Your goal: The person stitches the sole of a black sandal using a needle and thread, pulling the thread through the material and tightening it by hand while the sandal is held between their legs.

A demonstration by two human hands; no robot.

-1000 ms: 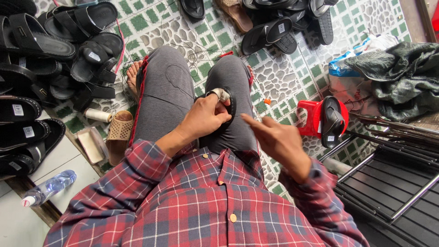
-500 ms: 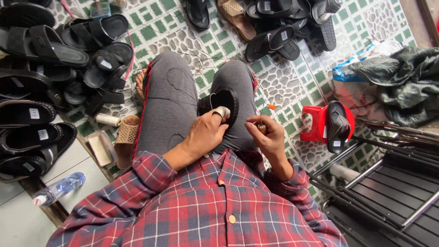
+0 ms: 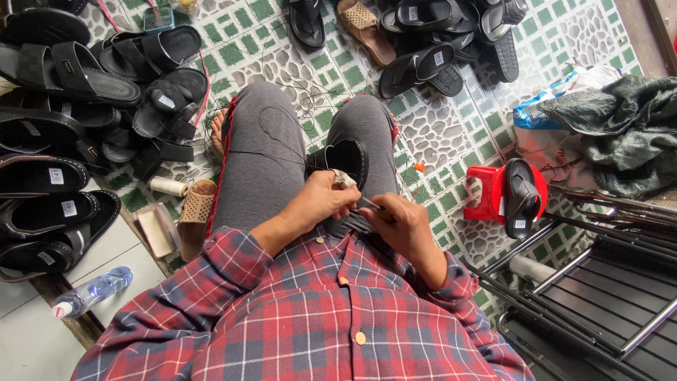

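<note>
- A black sandal rests on the seated person's right knee, with dark thread looping from it across the lap.
- The left hand clamps the sandal's near edge; the right hand, just beside the sandal, pinches something thin, seemingly a needle.
- Stitching looks midway.
- Finished-looking sandals pile left of the sandal; a red stool stands right.

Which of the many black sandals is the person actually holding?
The black sandal on the lap, gripped by the left hand; all the other sandals lie on the floor or the red stool.
</note>
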